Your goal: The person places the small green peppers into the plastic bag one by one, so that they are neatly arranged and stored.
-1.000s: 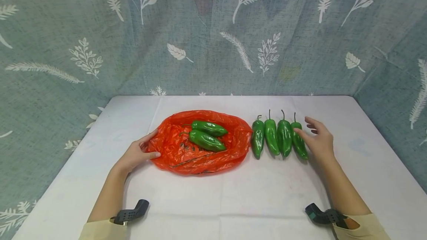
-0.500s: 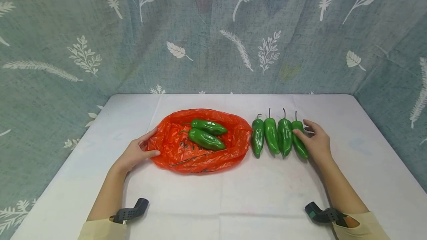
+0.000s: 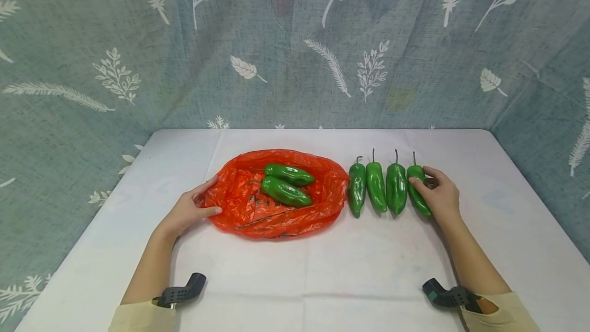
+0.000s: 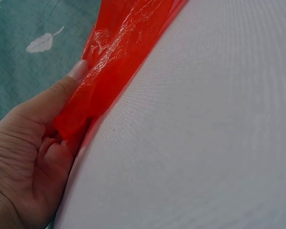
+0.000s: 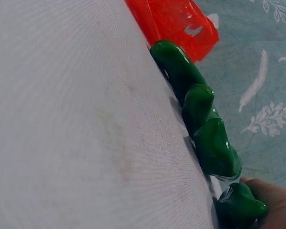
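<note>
My left hand [image 3: 186, 212] holds the left edge of a red plastic bag [image 3: 251, 222], thumb on the rim and fingers beneath it. In the left wrist view the bag's folded edge [image 4: 109, 71] lies between thumb and fingers. Two green peppers, an upper one [image 3: 288, 174] and a lower one [image 3: 286, 192], lie inside the opened bag. To the right of it, several green peppers stand in a row, stems pointing away. My right hand [image 3: 440, 196] pinches the rightmost pepper [image 3: 418, 199] between thumb and fingers; in the right wrist view that pepper [image 5: 240, 207] shows beside the hand.
The row's other peppers are one beside the bag [image 3: 357, 188], a slim one [image 3: 376, 187] and a wide one [image 3: 396, 188]. A white cloth [image 3: 295, 281] covers the table. Behind it hangs a patterned green-grey curtain [image 3: 286, 111].
My right hand has closed around the rightmost pepper and shifted it slightly right, widening the gap to its neighbour. The left hand and the bag stay where they were.
</note>
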Demonstrator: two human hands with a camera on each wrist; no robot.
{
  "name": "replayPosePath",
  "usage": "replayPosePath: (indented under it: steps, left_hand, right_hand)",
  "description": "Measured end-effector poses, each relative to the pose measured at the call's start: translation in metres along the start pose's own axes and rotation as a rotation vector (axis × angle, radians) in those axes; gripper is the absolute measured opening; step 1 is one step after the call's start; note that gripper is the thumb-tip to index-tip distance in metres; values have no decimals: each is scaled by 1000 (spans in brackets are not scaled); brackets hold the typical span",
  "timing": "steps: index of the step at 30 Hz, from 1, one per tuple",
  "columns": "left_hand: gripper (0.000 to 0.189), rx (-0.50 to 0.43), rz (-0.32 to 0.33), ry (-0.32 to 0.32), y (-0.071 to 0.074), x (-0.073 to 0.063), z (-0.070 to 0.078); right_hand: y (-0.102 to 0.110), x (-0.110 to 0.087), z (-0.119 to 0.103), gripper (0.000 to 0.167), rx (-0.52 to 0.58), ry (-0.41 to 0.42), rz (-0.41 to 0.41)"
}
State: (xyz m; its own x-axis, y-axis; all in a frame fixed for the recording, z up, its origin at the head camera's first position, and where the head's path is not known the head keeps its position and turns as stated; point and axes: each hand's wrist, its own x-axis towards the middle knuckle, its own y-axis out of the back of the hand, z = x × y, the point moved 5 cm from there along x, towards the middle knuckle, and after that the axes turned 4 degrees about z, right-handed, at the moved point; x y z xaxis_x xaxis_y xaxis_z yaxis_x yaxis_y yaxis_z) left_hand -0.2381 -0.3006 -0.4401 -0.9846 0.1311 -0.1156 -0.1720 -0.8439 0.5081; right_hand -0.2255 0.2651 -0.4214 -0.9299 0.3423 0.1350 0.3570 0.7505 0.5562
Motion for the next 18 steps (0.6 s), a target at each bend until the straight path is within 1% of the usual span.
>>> replayPosePath:
  steps: [5, 10, 18]
  left_hand:
    - [88, -5, 2, -8, 0, 1, 0]
    - [89, -2, 7, 0, 0, 0, 1]
    - [89, -4, 7, 9, 0, 0, -1]
  right_hand:
    - [1, 1, 0, 63, -17, 1, -10]
    - [1, 3, 0, 65, -46, 7, -1]
    - [1, 3, 1, 65, -27, -17, 5]
